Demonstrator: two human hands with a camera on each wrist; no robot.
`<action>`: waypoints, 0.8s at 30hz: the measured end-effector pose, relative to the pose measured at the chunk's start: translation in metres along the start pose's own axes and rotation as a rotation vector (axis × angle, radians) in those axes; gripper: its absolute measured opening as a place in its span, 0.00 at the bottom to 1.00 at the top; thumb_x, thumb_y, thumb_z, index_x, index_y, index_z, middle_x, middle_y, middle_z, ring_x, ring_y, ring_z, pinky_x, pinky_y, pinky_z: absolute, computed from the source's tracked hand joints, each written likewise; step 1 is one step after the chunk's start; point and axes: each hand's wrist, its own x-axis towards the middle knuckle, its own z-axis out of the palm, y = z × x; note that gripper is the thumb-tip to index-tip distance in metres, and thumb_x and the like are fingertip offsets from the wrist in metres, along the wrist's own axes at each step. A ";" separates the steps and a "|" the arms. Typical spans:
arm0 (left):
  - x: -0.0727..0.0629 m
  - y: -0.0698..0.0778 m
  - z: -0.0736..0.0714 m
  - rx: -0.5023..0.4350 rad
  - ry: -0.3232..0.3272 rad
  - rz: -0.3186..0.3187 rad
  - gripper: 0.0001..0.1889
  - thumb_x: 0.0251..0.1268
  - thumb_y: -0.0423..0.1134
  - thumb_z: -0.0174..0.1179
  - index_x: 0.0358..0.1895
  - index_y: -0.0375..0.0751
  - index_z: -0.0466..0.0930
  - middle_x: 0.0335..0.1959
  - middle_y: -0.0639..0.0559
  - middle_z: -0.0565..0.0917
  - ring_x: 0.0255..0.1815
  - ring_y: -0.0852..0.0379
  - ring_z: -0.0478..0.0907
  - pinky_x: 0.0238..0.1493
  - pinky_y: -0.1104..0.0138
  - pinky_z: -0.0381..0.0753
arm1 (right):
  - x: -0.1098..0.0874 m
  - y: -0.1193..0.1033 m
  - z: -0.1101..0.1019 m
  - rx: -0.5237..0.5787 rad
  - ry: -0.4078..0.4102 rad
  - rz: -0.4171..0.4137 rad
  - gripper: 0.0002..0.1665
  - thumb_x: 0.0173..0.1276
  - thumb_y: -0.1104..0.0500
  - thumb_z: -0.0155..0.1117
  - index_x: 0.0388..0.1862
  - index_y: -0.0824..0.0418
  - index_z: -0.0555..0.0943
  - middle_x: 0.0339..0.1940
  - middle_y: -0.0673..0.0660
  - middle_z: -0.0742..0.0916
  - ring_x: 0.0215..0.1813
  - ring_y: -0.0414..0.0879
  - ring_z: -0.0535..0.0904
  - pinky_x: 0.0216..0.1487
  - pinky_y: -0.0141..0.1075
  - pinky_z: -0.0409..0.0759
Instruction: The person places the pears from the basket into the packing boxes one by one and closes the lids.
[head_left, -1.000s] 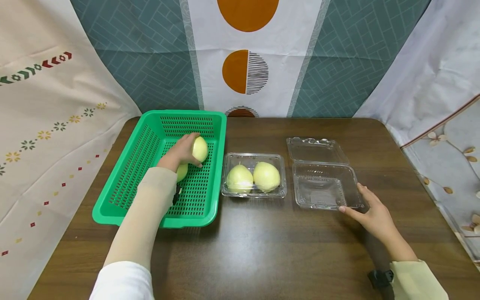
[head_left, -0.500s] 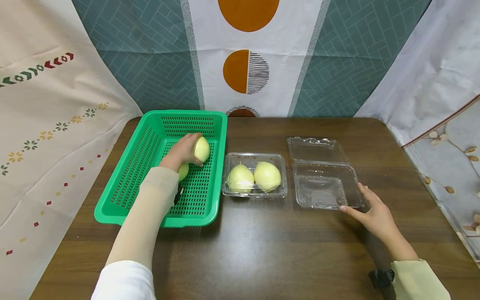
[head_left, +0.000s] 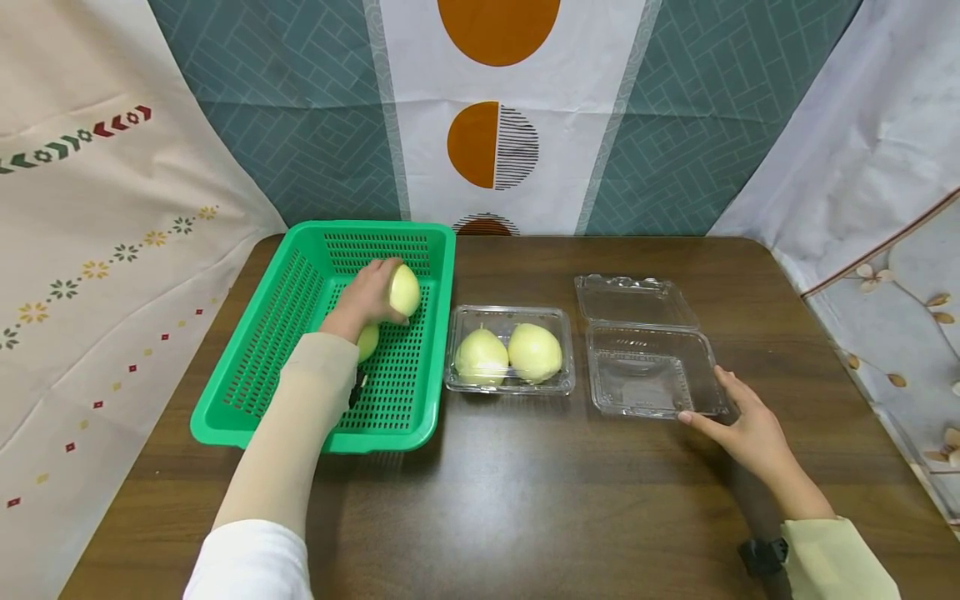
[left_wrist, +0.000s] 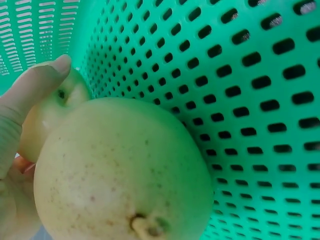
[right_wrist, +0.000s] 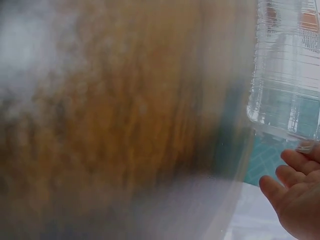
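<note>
My left hand [head_left: 367, 293] grips a pale yellow-green pear [head_left: 406, 291] inside the green basket [head_left: 438, 367]. Thumb and fingers wrap it in the left wrist view, where a second pear [left_wrist: 122, 165], stem showing, fills the foreground. That second pear is partly hidden under my wrist in the head view. On the right, my right hand [head_left: 750, 433] holds the near right corner of an open clear plastic clamshell box [head_left: 645, 379], thumb at its front edge and fingers along its side. The right wrist view shows fingertips at the box's edge.
A closed clear clamshell box [head_left: 558, 387] holding two pears [head_left: 534, 353] stands between the basket and the open box. The open box's lid [head_left: 633, 302] lies back toward the rear. Patterned cloth [head_left: 555, 200] hangs behind the brown table [head_left: 480, 500].
My left hand has risen slightly with the pear in the basket. My right hand stays at the corner of the open box.
</note>
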 end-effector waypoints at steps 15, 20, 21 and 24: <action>0.000 0.008 -0.009 -0.002 0.171 0.000 0.54 0.40 0.38 0.76 0.73 0.39 0.52 0.66 0.34 0.62 0.67 0.36 0.60 0.57 0.39 0.69 | -0.001 0.001 0.000 0.001 -0.009 0.011 0.56 0.56 0.49 0.73 0.73 0.71 0.54 0.69 0.79 0.62 0.68 0.75 0.56 0.59 0.69 0.58; -0.003 0.015 -0.014 -0.015 0.198 0.021 0.55 0.40 0.40 0.76 0.73 0.38 0.52 0.66 0.33 0.63 0.67 0.36 0.60 0.57 0.39 0.69 | -0.003 0.000 -0.001 0.006 -0.023 0.016 0.56 0.57 0.48 0.72 0.74 0.71 0.53 0.69 0.79 0.60 0.68 0.77 0.55 0.58 0.70 0.58; -0.003 0.016 -0.015 -0.020 0.205 0.023 0.55 0.40 0.40 0.76 0.73 0.39 0.52 0.66 0.34 0.63 0.67 0.36 0.60 0.57 0.39 0.69 | -0.003 0.000 -0.001 0.005 -0.028 0.016 0.56 0.57 0.48 0.72 0.74 0.70 0.52 0.69 0.80 0.60 0.67 0.77 0.56 0.58 0.70 0.58; -0.004 0.021 -0.018 -0.039 0.231 0.024 0.54 0.40 0.41 0.76 0.73 0.39 0.52 0.67 0.34 0.63 0.67 0.37 0.60 0.56 0.40 0.70 | -0.002 0.000 -0.002 0.005 -0.041 0.016 0.56 0.58 0.47 0.70 0.74 0.69 0.51 0.70 0.79 0.59 0.67 0.78 0.55 0.56 0.71 0.59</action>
